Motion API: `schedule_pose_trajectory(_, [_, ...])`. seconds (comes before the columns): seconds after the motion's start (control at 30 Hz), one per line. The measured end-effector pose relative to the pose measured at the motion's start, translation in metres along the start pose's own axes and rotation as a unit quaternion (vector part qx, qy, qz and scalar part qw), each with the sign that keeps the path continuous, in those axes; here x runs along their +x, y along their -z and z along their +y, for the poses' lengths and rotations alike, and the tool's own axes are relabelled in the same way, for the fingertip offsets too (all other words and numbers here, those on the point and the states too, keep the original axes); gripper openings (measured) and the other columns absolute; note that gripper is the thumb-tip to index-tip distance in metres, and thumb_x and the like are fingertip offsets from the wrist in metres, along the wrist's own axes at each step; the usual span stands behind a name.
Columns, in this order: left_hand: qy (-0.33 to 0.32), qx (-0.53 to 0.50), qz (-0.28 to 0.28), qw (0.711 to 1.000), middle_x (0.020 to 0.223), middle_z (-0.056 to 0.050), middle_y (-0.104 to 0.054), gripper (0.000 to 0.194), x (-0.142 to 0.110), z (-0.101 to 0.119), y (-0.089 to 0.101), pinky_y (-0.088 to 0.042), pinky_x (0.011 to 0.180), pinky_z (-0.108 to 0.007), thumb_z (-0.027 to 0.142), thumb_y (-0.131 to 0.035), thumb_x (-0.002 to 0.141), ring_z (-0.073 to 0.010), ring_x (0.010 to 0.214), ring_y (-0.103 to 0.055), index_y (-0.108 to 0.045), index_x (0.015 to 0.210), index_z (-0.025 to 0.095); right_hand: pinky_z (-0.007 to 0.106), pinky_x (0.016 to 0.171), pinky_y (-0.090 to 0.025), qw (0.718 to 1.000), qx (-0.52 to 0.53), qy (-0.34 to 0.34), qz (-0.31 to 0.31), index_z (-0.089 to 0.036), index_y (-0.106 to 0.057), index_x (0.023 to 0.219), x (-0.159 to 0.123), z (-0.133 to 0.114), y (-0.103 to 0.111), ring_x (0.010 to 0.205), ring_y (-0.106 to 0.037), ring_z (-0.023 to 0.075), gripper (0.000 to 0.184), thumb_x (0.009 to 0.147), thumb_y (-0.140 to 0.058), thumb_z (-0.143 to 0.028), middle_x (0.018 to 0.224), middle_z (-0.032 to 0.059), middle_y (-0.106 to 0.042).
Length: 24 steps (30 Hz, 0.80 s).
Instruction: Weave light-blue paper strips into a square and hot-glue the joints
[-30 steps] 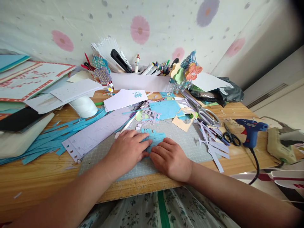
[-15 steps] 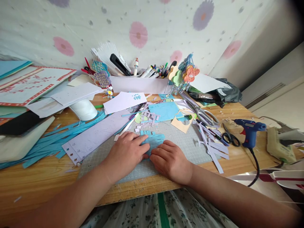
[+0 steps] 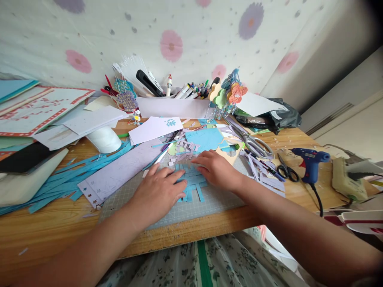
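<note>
Blue paper strips woven crosswise into a small mat (image 3: 191, 179) lie on the grey cutting mat (image 3: 125, 207) before me. My left hand (image 3: 161, 189) rests on the left side of the woven strips, fingers spread, its fingertips touching them. Over their upper right edge reaches my right hand (image 3: 217, 169), palm down with the fingers stretched out toward the left. Nothing shows gripped in either hand. Loose strip ends hang out at the near side of the weave. The parts under my fingers are hidden.
Blue paper strips (image 3: 66, 175) and a lilac sheet (image 3: 119, 171) lie left. Purple and blue scraps cover the middle back. Large scissors (image 3: 254, 143), small black scissors (image 3: 287, 169) and a blue glue gun (image 3: 311, 159) are on the right. A pen box (image 3: 173, 107) stands behind.
My right hand has moved from the near right side of the woven strips up to their far edge, uncovering the near strip ends. My left hand stays almost in place, fingers spread wider.
</note>
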State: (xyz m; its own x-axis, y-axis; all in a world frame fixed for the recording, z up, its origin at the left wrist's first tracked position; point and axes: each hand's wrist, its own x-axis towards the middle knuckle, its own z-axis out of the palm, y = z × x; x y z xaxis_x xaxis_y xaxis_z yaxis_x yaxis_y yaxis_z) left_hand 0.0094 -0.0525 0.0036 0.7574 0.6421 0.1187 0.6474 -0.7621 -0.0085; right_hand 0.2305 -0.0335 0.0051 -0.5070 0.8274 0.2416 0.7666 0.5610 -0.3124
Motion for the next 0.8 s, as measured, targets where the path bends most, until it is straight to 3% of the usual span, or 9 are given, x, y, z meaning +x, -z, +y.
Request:
schedule_pose_trajectory(0.1, [0.011, -0.016, 0.023, 1.0, 0.123, -0.001, -0.064, 0.014, 0.001, 0.001, -0.001, -0.02, 0.103, -0.067, 0.03, -0.061, 0.085, -0.0282, 0.109, -0.056, -0.067, 0.098, 0.031, 0.034, 0.087, -0.042, 0.995, 0.0, -0.008, -0.096, -0.014, -0.067, 0.109, 0.016, 0.005, 0.002, 0.095, -0.056, 0.0208, 0.025, 0.087, -0.054, -0.012, 0.099, 0.0114, -0.064])
schedule_pose_trajectory(0.2, [0.014, -0.024, 0.035, 0.999, 0.119, -0.002, -0.066, 0.012, 0.002, 0.004, -0.003, -0.013, 0.106, -0.069, 0.034, -0.063, 0.083, -0.03, 0.117, -0.051, -0.068, 0.093, 0.028, 0.031, 0.085, -0.04, 0.99, 0.01, -0.021, -0.139, -0.014, -0.069, 0.1, 0.024, 0.002, 0.002, 0.095, -0.055, 0.02, 0.021, 0.086, -0.054, -0.012, 0.096, 0.0103, -0.064])
schedule_pose_trajectory(0.37, [0.011, -0.036, 0.006, 0.999, 0.121, -0.008, -0.063, 0.016, 0.005, 0.006, -0.006, -0.028, 0.108, -0.056, 0.036, -0.064, 0.082, -0.0288, 0.123, -0.049, -0.067, 0.088, 0.021, 0.025, 0.076, -0.037, 0.989, 0.021, -0.038, -0.142, -0.014, -0.067, 0.084, 0.029, -0.001, -0.002, 0.09, -0.053, 0.0176, 0.012, 0.077, -0.059, -0.01, 0.088, 0.0063, -0.064])
schedule_pose_trajectory(0.57, [0.001, -0.043, 0.012, 0.999, 0.117, -0.01, -0.063, 0.016, 0.007, 0.005, -0.009, -0.036, 0.104, -0.051, 0.035, -0.063, 0.083, -0.0288, 0.118, -0.053, -0.064, 0.085, 0.019, 0.019, 0.056, -0.033, 0.984, 0.048, -0.096, -0.143, -0.016, -0.065, 0.078, 0.033, -0.001, -0.004, 0.065, -0.054, 0.0107, 0.011, 0.076, -0.054, -0.013, 0.073, -0.0004, -0.065])
schedule_pose_trajectory(0.8, [0.005, -0.034, 0.009, 0.999, 0.114, -0.009, -0.062, 0.016, 0.007, 0.005, -0.008, -0.04, 0.096, -0.05, 0.036, -0.062, 0.084, -0.0287, 0.113, -0.055, -0.061, 0.086, 0.02, 0.02, 0.058, -0.034, 0.979, 0.034, -0.158, -0.128, -0.018, -0.066, 0.076, 0.04, -0.004, -0.009, 0.069, -0.058, 0.0125, 0.012, 0.074, -0.055, -0.016, 0.076, -0.0003, -0.068])
